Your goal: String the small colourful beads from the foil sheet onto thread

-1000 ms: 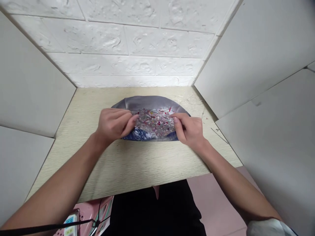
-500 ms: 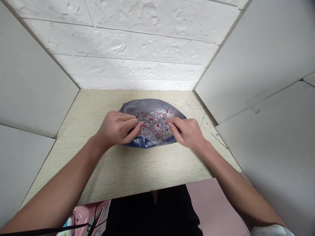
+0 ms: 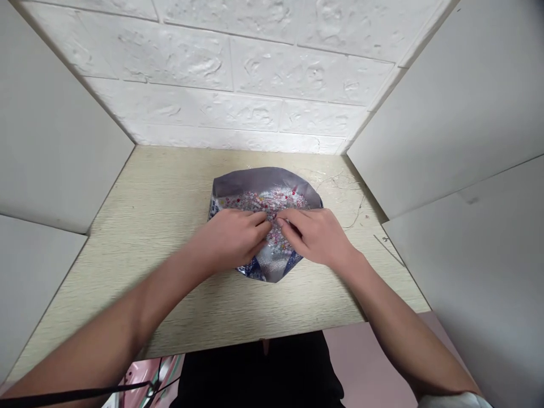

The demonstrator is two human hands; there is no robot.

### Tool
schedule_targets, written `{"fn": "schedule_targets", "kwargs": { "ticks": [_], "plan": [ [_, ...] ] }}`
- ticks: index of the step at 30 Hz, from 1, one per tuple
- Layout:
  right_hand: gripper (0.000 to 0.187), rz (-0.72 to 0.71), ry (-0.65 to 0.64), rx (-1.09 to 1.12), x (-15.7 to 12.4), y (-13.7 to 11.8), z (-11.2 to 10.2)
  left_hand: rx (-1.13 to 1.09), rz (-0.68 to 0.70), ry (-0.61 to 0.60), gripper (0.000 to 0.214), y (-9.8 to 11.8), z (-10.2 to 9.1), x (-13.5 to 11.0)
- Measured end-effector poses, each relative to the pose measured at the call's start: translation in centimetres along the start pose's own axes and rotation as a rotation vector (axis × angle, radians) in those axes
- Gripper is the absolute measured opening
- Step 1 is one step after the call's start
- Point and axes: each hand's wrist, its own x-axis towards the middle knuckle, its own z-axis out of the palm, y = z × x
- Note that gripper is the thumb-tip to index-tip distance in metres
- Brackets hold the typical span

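Note:
An open bag (image 3: 255, 180), grey inside with blue patterned sides, lies on the wooden table. Small beads (image 3: 278, 243) in red, pink, white and clear fill it. My left hand (image 3: 238, 238) is over the bag's left part, its fingers closed in a pinch and curled away from view. Close beside it, my right hand (image 3: 317, 232) pinches with thumb and forefinger above the beads. The fingertips of both hands nearly meet at the middle of the bag. Whatever sits between them is too small to make out.
Thin clear threads (image 3: 340, 184) lie on the table (image 3: 161, 187) to the right of the bag. A thin metal piece (image 3: 389, 250) rests near the right edge. A white brick-patterned wall (image 3: 255, 107) and pale side panels (image 3: 450, 113) enclose the table.
My left hand has moved right, so the fingertips of both hands are now close together. The bag's near edge has shifted toward me and its shape has changed. The view has shifted slightly.

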Motion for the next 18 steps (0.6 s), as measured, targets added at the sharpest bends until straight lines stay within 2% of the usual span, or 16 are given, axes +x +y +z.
{"fn": "schedule_targets", "kwargs": {
  "ticks": [5,10,18],
  "plan": [
    [0.021,0.041,0.087,0.07,-0.4,0.2,0.0,-0.035,0.0,0.028,0.016,-0.5,-0.1,-0.2],
    [0.019,0.024,0.076,0.105,-0.4,0.1,0.3,-0.037,-0.031,0.007,0.019,-0.3,-0.3,-0.3],
    [0.02,0.032,0.091,0.113,-0.4,-0.1,0.4,-0.089,0.001,0.039,0.022,-0.3,0.9,-0.2]
  ]
}}
